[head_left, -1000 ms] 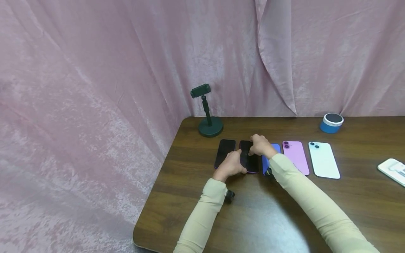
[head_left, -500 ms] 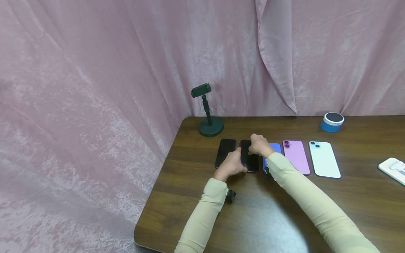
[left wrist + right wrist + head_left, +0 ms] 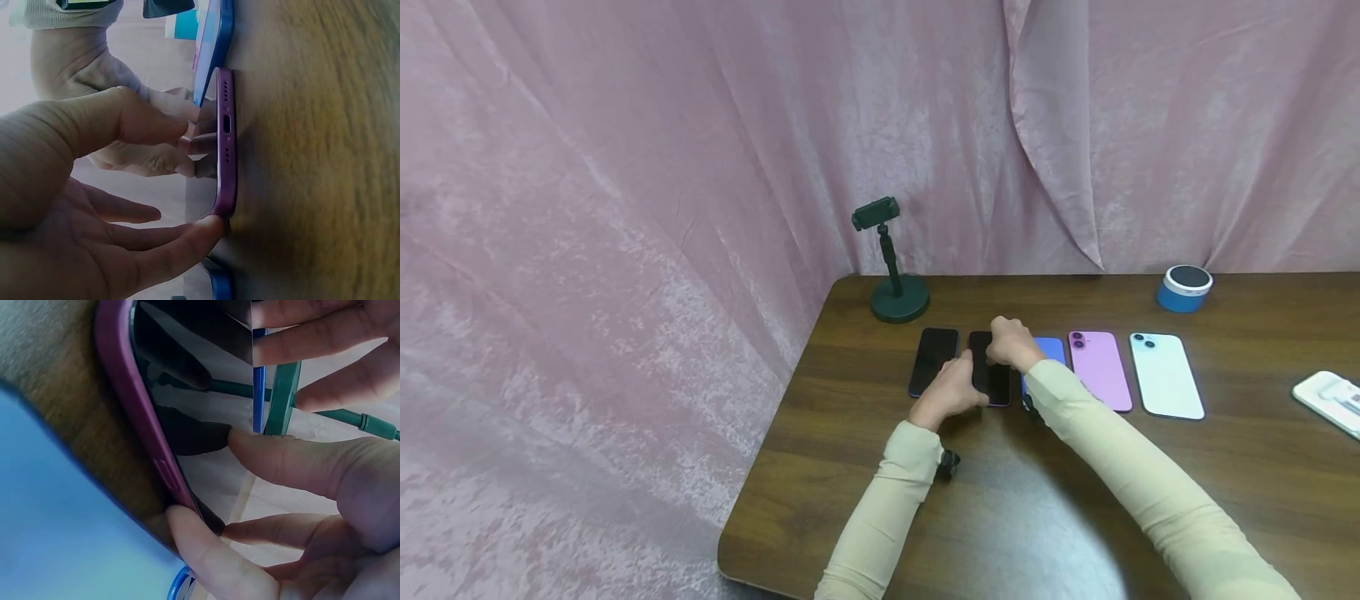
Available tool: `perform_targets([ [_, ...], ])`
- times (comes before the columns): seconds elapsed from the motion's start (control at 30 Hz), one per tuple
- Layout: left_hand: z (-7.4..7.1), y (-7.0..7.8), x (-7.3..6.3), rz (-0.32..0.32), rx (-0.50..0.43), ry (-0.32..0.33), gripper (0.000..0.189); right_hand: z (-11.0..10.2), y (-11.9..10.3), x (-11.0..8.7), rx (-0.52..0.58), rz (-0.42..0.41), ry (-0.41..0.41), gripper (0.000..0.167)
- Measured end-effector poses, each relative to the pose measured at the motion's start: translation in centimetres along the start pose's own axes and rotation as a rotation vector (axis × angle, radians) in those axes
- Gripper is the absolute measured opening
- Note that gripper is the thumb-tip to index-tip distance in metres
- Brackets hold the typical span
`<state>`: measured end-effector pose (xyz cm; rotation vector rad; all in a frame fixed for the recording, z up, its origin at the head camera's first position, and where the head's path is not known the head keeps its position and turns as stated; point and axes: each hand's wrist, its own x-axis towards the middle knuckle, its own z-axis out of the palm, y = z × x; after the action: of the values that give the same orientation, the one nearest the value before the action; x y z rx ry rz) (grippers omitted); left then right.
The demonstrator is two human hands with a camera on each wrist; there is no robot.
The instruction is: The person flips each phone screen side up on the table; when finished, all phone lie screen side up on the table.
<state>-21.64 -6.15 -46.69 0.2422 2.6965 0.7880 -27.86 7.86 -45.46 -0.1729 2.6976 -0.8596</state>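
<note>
A smartphone with a purple edge (image 3: pixel 992 385) lies screen up between the two hands. My left hand (image 3: pixel 946 390) is at its near left side; in the left wrist view a fingertip (image 3: pixel 212 226) touches the corner, with the thumb (image 3: pixel 156 125) over the screen side. The right hand (image 3: pixel 1013 343) bends over the far right part. In the right wrist view its thumb tip (image 3: pixel 247 447) meets the dark screen, and a finger (image 3: pixel 187 528) sits against the purple side edge. Another dark-screened smartphone (image 3: pixel 934 357) lies just left, a blue smartphone (image 3: pixel 1051 348) just right, partly hidden by the right arm.
Farther right in the row lie a pink-purple smartphone (image 3: pixel 1101 367) and a pale mint one (image 3: pixel 1167 375). A flat white item (image 3: pixel 1326 400) is at the right edge. Behind stand a dark green phone stand (image 3: pixel 900 298) and a blue-and-white cylinder (image 3: pixel 1185 292), before pink curtains (image 3: pixel 925 125).
The right hand has shifted very slightly left over the purple-edged smartphone. Otherwise both hands and the row of smartphones stay nearly where they were.
</note>
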Motion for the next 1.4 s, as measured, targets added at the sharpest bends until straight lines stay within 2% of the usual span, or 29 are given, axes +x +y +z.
perform_targets([
  [0.17, -0.2, 0.4, -0.2, 0.016, -0.024, 0.013, 0.085, -0.6, 0.6, -0.5, 0.026, -0.012, 0.016, 0.026],
  [0.37, -0.6, 1.1, -0.1, 0.093, -0.104, 0.067, 0.073, -2.1, 1.4, -1.0, 0.030, -0.118, 0.107, 0.045],
  [0.6, -0.1, 1.6, 0.9, 0.235, -0.145, 0.126, 0.068, -3.4, 2.5, -1.5, 0.120, -0.275, 0.169, 0.038],
  [0.7, 0.2, 1.9, 1.4, 0.286, -0.142, 0.152, 0.067, -3.7, 3.1, -1.7, 0.143, -0.302, 0.178, 0.038],
  [0.8, 0.6, 2.2, 1.6, 0.304, -0.157, 0.157, 0.068, -4.0, 3.8, -1.8, 0.154, -0.307, 0.186, 0.038],
  [0.93, 1.2, 2.7, 1.9, 0.320, -0.175, 0.137, 0.068, -4.3, 4.7, -2.0, 0.162, -0.312, 0.188, 0.038],
  [1.17, 2.0, 3.3, 2.0, 0.355, -0.141, 0.105, 0.072, -4.5, 6.4, -1.9, 0.162, -0.330, 0.202, 0.036],
  [1.4, 2.8, 4.1, 1.7, 0.366, -0.080, 0.016, 0.077, -4.6, 8.2, -1.9, 0.112, -0.319, 0.198, 0.034],
])
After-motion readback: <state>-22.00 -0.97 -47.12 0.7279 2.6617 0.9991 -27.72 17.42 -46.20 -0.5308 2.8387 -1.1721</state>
